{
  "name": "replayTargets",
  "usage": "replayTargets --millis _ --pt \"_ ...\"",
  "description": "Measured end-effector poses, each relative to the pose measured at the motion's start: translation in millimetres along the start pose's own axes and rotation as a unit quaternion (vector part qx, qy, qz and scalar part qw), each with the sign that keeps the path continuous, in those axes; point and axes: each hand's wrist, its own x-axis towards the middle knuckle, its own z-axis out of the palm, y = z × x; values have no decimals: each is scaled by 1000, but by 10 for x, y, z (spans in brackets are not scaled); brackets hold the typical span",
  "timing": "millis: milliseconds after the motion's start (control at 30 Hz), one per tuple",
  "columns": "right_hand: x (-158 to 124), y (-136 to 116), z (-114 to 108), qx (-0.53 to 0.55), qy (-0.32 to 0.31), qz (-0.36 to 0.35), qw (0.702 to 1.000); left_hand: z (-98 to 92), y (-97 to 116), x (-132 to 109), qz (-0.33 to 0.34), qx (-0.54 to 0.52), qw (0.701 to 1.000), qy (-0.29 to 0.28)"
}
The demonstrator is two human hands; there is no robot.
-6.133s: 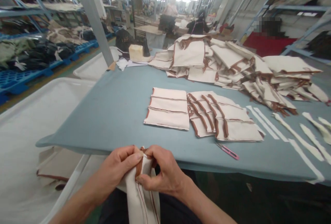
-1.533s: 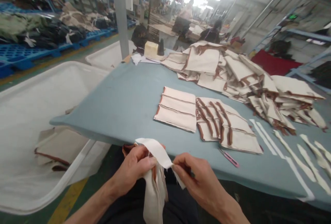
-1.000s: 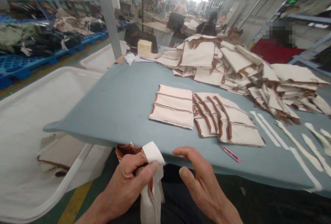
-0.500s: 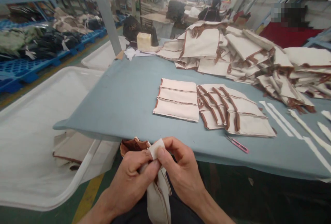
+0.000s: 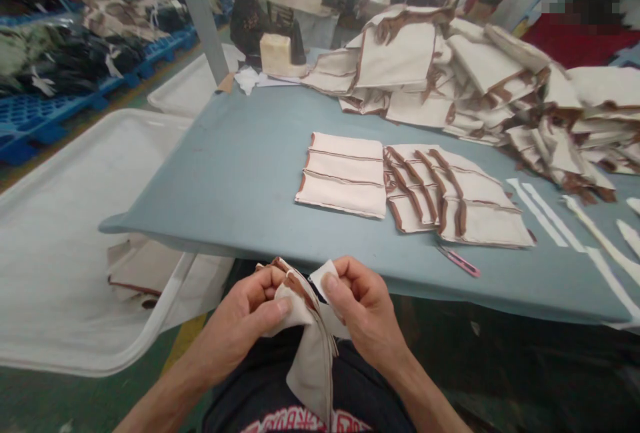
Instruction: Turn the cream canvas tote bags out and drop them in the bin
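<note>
My left hand point(image 5: 255, 310) is closed on a cream fabric piece point(image 5: 311, 363) with brown trim, which hangs folded over my lap at the table's front edge. The thumb presses its upper edge, where brown cloth shows. Just to the right, my right hand point(image 5: 363, 296) pinches a white strip point(image 5: 324, 278) between thumb and fingers. The strip's end sticks up, and a white length shows below the hand. On the table ahead lies a flat cream panel point(image 5: 345, 173) with several seams, beside a fanned stack of similar panels point(image 5: 480, 210) with brown edges.
Pink thread snips point(image 5: 463, 262) lie near the front edge of the blue-grey table point(image 5: 225, 173). White strips point(image 5: 543, 213) are at the right. A large heap of cream pieces point(image 5: 400, 53) fills the back. A white bin point(image 5: 90, 220) stands at the left.
My hands have moved apart; the white strip is now in my right hand alone, away from the left. The fabric piece has opened out at its top. The view has tilted down.
</note>
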Motion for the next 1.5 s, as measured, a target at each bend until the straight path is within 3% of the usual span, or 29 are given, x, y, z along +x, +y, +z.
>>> replayTargets --millis 167,300,500,833,1033,1200,1367,1500 --pt "-140 -47 73 7 -32 38 999 17 159 -11 47 135 989 29" --pt "-172 -96 183 3 -17 32 999 65 210 -8 72 177 981 45" --pt "-165 -22 285 -90 60 3 994 75 156 -21 86 161 981 66" --pt "-190 -11 415 -110 110 11 988 96 79 -83 104 146 980 84" --pt "-203 19 479 -152 142 -5 978 148 87 -47 120 160 972 123" --pt "-221 23 507 -150 137 13 979 167 67 -22 117 134 973 148" --pt "-243 33 413 -148 78 34 985 121 4 -25 84 83 977 176" --pt "-203 -8 230 -145 48 -11 988 105 27 -43 91 76 980 161"
